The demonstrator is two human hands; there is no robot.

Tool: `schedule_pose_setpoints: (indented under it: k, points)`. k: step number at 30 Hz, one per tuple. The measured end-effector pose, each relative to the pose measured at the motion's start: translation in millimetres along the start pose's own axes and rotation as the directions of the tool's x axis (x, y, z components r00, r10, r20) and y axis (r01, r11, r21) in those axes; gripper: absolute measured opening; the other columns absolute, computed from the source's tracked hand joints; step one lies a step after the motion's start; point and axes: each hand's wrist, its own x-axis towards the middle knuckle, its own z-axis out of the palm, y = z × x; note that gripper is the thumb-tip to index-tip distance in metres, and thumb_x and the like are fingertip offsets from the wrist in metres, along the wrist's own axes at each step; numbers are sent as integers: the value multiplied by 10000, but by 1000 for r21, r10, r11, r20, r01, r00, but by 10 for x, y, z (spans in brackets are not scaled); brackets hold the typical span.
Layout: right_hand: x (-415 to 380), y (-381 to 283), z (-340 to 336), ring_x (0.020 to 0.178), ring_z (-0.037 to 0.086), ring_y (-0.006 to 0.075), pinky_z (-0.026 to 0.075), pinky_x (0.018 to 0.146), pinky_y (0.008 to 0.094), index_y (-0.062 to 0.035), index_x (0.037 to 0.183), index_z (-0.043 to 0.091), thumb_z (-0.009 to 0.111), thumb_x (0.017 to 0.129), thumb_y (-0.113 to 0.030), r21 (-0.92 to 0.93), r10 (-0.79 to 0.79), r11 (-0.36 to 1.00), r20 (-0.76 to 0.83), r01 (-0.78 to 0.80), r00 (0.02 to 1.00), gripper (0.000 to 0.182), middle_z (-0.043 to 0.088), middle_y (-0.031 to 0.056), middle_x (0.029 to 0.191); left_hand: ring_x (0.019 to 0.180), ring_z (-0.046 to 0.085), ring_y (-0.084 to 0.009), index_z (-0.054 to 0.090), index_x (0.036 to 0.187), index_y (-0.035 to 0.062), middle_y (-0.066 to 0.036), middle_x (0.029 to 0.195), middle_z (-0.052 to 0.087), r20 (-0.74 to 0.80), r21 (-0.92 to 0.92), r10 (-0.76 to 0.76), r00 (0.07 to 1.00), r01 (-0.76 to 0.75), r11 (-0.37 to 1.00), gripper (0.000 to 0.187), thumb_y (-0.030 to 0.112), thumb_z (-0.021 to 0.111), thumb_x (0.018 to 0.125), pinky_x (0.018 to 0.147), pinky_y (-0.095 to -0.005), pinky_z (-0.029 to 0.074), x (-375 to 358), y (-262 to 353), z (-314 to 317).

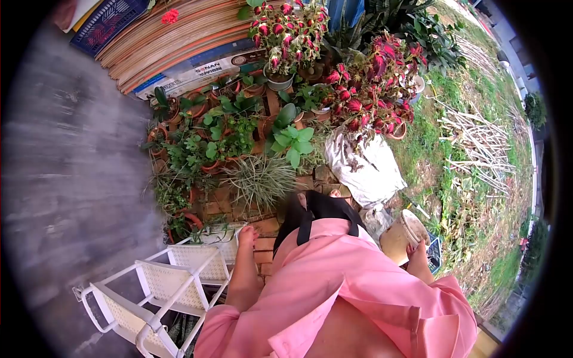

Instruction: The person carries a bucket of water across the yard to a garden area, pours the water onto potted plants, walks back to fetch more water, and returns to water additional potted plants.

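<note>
My right hand (pixel 416 250) grips a dirty, pale bucket (pixel 396 240) at my right side, with its fingers on the wall below the rim. The bucket is tilted, and what is inside cannot be made out. My left hand (pixel 248 235) hangs at my left with its fingers curled in and nothing visible in them. Close beside it stands a white rack (pixel 173 274) with perforated shelves. A crumpled white sack (pixel 364 164) with soil on it lies ahead of the bucket. Next to the bucket is a clear plastic bag (pixel 376 221).
Potted green plants (pixel 230 128) and a spiky grass-like plant (pixel 259 179) crowd the brick floor ahead. Red-leaved plants (pixel 376 83) grow behind the sack. Stacked boards (pixel 173 42) lean at the back left. Cut sticks (pixel 477 143) lie on the grass at right.
</note>
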Motion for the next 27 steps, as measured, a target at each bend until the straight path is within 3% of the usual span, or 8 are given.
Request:
schedule_pose_setpoints:
  k: [3, 13, 18, 19, 20, 21, 23, 27]
  points:
    - [116, 18, 164, 869, 525, 218, 489, 674, 308, -168, 1150, 424, 534, 796, -472, -7, -42, 999, 53, 43, 998, 480, 487, 62, 1095, 541, 539, -142, 516, 907, 139, -37, 744, 567, -16, 6, 1, 1000, -1, 1000, 108, 208, 502, 825, 391, -270, 359, -80, -74, 8]
    - [509, -286, 402, 788, 534, 192, 481, 651, 292, -148, 1054, 502, 619, 708, -488, 105, 101, 988, 82, -109, 992, 499, 529, 40, 934, 445, 471, -148, 519, 859, 109, -43, 633, 501, -51, 19, 5, 999, -4, 1000, 103, 174, 451, 817, 333, -287, 340, -356, -131, 187]
    - [665, -349, 199, 838, 513, 182, 468, 689, 283, -157, 1083, 479, 605, 724, -479, 148, 128, 978, 128, -146, 984, 498, 511, 36, 993, 674, 563, -152, 529, 975, 139, -16, 801, 562, -32, 103, 21, 999, -17, 995, 178, 239, 486, 834, 564, -332, 425, -394, 61, 513]
    - [721, -339, 140, 856, 504, 190, 467, 699, 284, -160, 1115, 451, 559, 769, -464, 146, 105, 981, 161, -129, 981, 474, 494, 39, 1024, 679, 565, -151, 528, 982, 145, -12, 807, 563, -31, 110, 28, 999, -25, 994, 181, 242, 486, 835, 571, -331, 426, -410, 85, 561]
    - [314, -374, 91, 858, 496, 187, 472, 702, 278, -130, 1119, 413, 509, 839, -302, 168, 34, 982, 303, -88, 953, 343, 468, 54, 1031, 683, 567, -150, 527, 989, 152, -8, 813, 565, -27, 117, 34, 999, -31, 993, 184, 245, 486, 836, 578, -329, 426, -416, 114, 632]
    - [265, -367, -26, 867, 485, 182, 479, 702, 261, -95, 1098, 376, 433, 859, -106, 48, -47, 998, 433, 29, 900, 246, 448, 73, 1010, 687, 569, -149, 526, 996, 158, -4, 819, 566, -19, 124, 40, 999, -37, 992, 187, 249, 486, 837, 585, -327, 426, -434, 153, 718]
    - [282, -317, -191, 878, 477, 181, 473, 716, 260, -102, 1120, 358, 427, 865, -114, 3, -140, 986, 554, 166, 821, 265, 437, 75, 1024, 692, 570, -135, 528, 987, 160, 1, 801, 563, -38, 160, 68, 997, -61, 985, 182, 261, 497, 837, 594, -325, 427, -516, 227, 864]
    - [296, -272, -391, 900, 461, 180, 462, 745, 257, -117, 1163, 322, 414, 876, -131, -19, -160, 978, 581, 209, 798, 302, 416, 78, 1052, 623, 563, -126, 533, 975, 150, 4, 750, 563, -34, 167, 93, 995, -86, 982, 178, 260, 503, 838, 506, -298, 417, -550, 277, 1051]
